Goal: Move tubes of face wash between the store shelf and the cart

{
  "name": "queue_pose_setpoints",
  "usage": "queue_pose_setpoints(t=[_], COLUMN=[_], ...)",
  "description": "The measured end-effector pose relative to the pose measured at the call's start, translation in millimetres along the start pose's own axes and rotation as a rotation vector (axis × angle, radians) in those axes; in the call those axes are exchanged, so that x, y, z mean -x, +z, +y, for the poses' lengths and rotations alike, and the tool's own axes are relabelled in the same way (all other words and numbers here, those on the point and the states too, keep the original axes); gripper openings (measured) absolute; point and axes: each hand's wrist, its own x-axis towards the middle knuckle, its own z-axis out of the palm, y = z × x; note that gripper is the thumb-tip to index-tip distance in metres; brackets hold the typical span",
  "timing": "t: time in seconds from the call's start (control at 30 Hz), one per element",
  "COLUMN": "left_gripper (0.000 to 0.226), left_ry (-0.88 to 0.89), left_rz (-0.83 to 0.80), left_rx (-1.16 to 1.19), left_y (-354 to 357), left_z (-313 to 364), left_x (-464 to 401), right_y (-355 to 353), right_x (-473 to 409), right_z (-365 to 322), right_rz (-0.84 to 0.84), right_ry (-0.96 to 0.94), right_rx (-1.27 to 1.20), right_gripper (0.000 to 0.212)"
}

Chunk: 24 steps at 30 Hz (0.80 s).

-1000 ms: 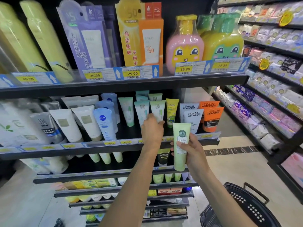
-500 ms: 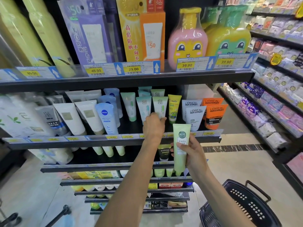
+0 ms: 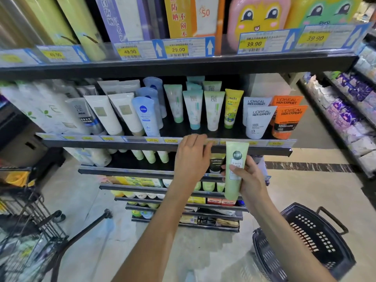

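Observation:
My right hand (image 3: 249, 181) grips a pale green face wash tube (image 3: 235, 169) upright, cap down, in front of the lower shelves. My left hand (image 3: 191, 157) rests on the front lip of the tube shelf (image 3: 122, 142), fingers curled over the edge, holding nothing. On that shelf stand rows of face wash tubes: white ones (image 3: 105, 115), a blue one (image 3: 146, 116), pale green ones (image 3: 213, 109), a yellow one (image 3: 232, 107), and white and orange men's tubes (image 3: 284, 121). A black plastic basket (image 3: 303, 243) sits on the floor at lower right.
A wire cart (image 3: 26, 231) stands at the lower left with a black handle bar (image 3: 85, 226) slanting toward the shelves. Above is a shelf of boxed sunscreen and cartoon bottles (image 3: 256, 19) with price tags. Another aisle of packaged goods (image 3: 345, 110) runs along the right.
My left hand has dropped from the tubes down to the shelf's front lip. The view has moved closer and tilted down. The green tube stays in my right hand.

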Motion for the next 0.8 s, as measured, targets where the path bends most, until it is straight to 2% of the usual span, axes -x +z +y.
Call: queue_pose_setpoints(t=[0.13, 0.4, 0.57, 0.8], left_gripper=[0.030, 0.035, 0.037, 0.046], left_ry=[0.023, -0.170, -0.247, -0.173], left_rz=[0.008, -0.278, -0.359, -0.391], left_rx=[-0.060, -0.116, -0.092, -0.137], left_y=[-7.7, -30.4, -45.9, -41.9], left_z=[-32.3, -134.7, -206.8, -299.1], left_x=[54.5, 127.7, 131.9, 106.7], right_y=[15.0, 75.0, 127.4, 187.6], right_x=[1.8, 15.5, 16.9, -1.0], right_z=[13.9, 57.4, 88.1, 124.7], right_rz=[-0.040, -0.063, -0.023, 0.025], right_ry=[0.033, 0.095, 0.095, -0.004], right_rx=[0.011, 0.142, 0.204, 0.296], right_gripper=[0.031, 0.037, 0.032, 0.037])
